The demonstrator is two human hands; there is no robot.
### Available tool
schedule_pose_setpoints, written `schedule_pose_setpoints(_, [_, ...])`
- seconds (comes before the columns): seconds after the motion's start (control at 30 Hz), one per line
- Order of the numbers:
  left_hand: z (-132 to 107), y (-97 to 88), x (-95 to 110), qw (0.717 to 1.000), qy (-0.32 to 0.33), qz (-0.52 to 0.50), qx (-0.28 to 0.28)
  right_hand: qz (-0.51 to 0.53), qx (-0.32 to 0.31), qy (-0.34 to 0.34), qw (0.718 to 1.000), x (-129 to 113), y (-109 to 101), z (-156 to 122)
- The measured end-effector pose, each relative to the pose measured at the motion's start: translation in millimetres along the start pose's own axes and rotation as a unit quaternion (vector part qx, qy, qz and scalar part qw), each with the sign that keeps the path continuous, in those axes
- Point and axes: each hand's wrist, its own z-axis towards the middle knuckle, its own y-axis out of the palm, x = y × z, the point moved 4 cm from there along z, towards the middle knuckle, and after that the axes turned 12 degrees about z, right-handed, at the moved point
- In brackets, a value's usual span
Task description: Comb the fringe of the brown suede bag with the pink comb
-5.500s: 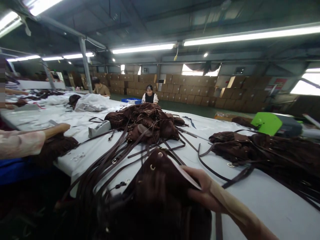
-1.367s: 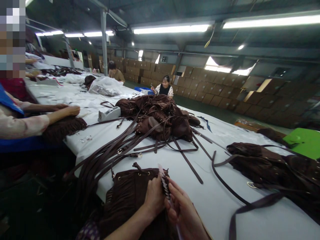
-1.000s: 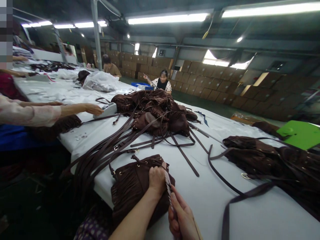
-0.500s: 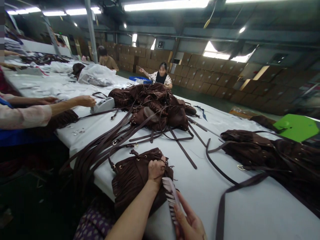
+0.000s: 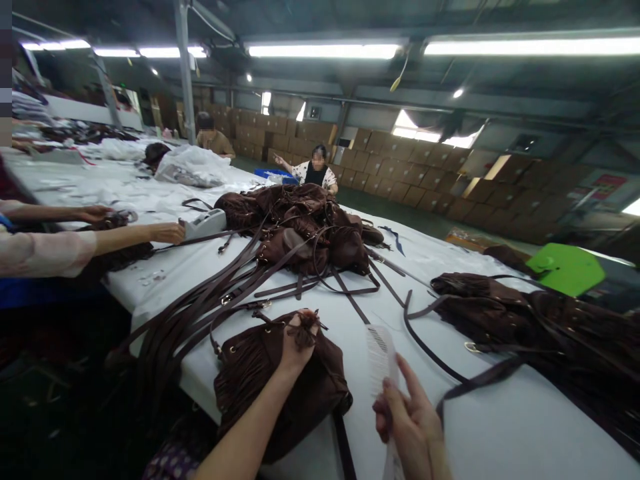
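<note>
A dark brown fringed handbag (image 5: 300, 393) with metal eyelets lies on the white table in front of me. My left hand (image 5: 299, 340) is closed around a tassel (image 5: 304, 329) of thin strips at the bag's upper part. To the right of the bag, my right hand (image 5: 407, 417) grips a pale, translucent comb (image 5: 381, 357) above the table, its teeth facing left and apart from the tassel. Long brown straps (image 5: 200, 327) trail over the table edge to the left of the bag.
A heap of brown bags (image 5: 300, 227) lies ahead, with more bags (image 5: 540, 320) at right. On the left, a co-worker's hand (image 5: 167, 233) is at a grey-white device (image 5: 205, 223). Another person (image 5: 317, 167) stands behind the heap. A green panel (image 5: 567, 269) stands at far right.
The comb has moved right, away from the bag, and turned its flat side toward me. My left hand has turned, with the tassel now showing on top. The view has tilted up slightly.
</note>
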Motion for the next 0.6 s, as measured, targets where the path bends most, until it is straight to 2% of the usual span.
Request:
schedule_pose_setpoints(0.1, [7.2, -18.8, 21.8, 0.999, 0.026, -0.003, 0.021, 0.069, -0.045, 0.071, 0.994, 16.0, 16.6, 6.7])
schedule_pose_setpoints(0.2, [10.2, -33.5, 42.3, 0.998, 0.044, 0.006, 0.034, 0.128, -0.075, 0.117, 0.982, 19.8, 34.9, 8.8])
schedule_pose_setpoints(0.3, [9.0, -35.2, 58.8, 0.997, 0.063, 0.044, 0.019, 0.156, -0.096, 0.143, 0.973, 15.5, 53.4, 7.9])
schedule_pose_setpoints(0.4, [3.9, -28.5, 68.9, 0.994, 0.069, 0.081, 0.0, 0.127, -0.103, 0.15, 0.975, 18.7, 72.4, 5.5])
schedule_pose_setpoints(0.47, [-0.5, -21.7, 73.9, 0.988, 0.08, 0.126, -0.041, 0.103, -0.122, 0.156, 0.975, 26.5, 86.7, 2.0])
schedule_pose_setpoints(0.6, [1.9, -15.8, 81.7, 0.947, 0.124, 0.241, -0.171, 0.101, -0.181, 0.211, 0.955, 41.0, 107.4, -13.5])
